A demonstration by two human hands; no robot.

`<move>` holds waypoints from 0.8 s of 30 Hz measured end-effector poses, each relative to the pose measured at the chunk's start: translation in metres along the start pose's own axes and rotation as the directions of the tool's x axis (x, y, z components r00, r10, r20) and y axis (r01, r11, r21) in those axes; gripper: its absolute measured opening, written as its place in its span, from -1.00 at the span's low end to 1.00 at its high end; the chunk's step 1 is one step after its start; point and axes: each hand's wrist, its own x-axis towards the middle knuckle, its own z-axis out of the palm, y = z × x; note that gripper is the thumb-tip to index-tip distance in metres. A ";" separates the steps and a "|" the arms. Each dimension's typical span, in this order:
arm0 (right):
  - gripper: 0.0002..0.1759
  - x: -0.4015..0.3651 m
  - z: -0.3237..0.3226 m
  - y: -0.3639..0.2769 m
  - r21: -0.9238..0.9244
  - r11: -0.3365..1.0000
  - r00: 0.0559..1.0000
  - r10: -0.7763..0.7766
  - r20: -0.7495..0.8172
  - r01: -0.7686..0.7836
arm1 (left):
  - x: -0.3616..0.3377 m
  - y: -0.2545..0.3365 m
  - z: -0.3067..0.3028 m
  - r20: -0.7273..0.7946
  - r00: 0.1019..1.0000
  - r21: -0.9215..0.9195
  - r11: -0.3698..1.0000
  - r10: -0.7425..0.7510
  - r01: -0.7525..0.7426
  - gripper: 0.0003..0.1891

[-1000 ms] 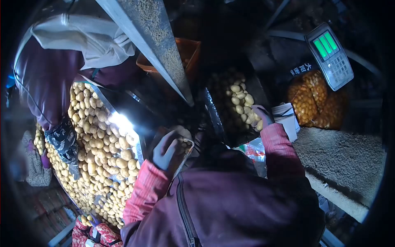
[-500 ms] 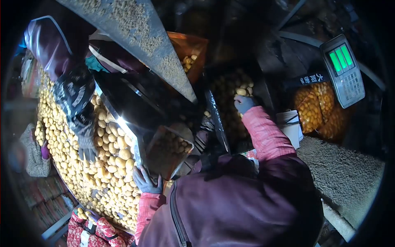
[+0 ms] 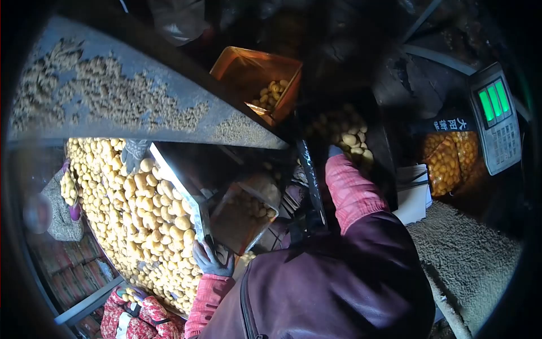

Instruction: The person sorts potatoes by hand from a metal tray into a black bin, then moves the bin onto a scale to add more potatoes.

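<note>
Since half a second ago our right hand (image 3: 335, 151) has slid deeper into the dark bin (image 3: 379, 161) right of the clear box (image 3: 243, 217); whether its fingers are closed we cannot tell; the pale potatoes (image 3: 353, 138) lie just beyond it, touching; firm, round, thin-skinned and apt to roll, they seem best cupped whole in the palm; our left hand (image 3: 212, 260), fingers apart, rests at the box's lower corner.

Maroon zipped jacket (image 3: 339, 282), pink sleeves (image 3: 350, 189), grey-gloved hands (image 3: 212, 261)
</note>
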 end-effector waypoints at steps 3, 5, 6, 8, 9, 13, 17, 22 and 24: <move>-0.57 -0.023 -0.007 0.032 0.140 0.987 0.994 0.093 -0.058 -0.084 | 0.000 -0.002 0.001 -0.017 1.000 -0.003 1.000 0.019 -0.019 0.05; -0.57 -0.028 -0.019 0.026 0.178 0.976 0.988 0.137 -0.072 -0.122 | -0.002 -0.001 0.001 -0.008 0.999 -0.003 0.999 0.032 -0.032 0.05; -0.55 -0.025 -0.034 0.011 0.105 0.971 0.976 0.209 0.052 -0.214 | -0.003 -0.002 0.001 0.004 1.000 -0.004 1.000 0.019 -0.019 0.05; -0.61 -0.013 -0.027 0.013 -0.384 0.908 0.966 -0.227 -0.124 0.164 | -0.002 -0.004 0.002 0.012 1.000 -0.001 1.000 0.012 -0.012 0.05; -0.61 -0.011 -0.023 0.015 -0.381 0.911 0.967 -0.223 -0.127 0.160 | -0.001 -0.004 0.003 0.010 1.000 -0.010 1.000 0.022 -0.022 0.06; -0.64 0.051 -0.007 -0.030 0.029 0.999 0.994 0.037 -0.100 -0.034 | -0.002 -0.004 0.002 0.021 0.999 -0.016 0.999 0.031 -0.030 0.08; -0.67 0.026 -0.050 -0.002 0.411 0.878 0.968 0.249 0.040 -0.244 | -0.005 -0.005 0.008 0.005 1.000 0.004 1.000 0.013 -0.013 0.09; -0.70 0.036 -0.087 0.014 0.692 0.515 0.847 0.448 0.287 -0.506 | -0.005 -0.005 0.009 0.001 1.000 0.027 1.000 0.010 -0.010 0.08; -0.72 0.027 -0.099 0.016 0.756 0.325 0.786 0.486 0.382 -0.568 | -0.003 -0.007 0.007 -0.022 0.998 0.027 0.998 0.057 -0.056 0.07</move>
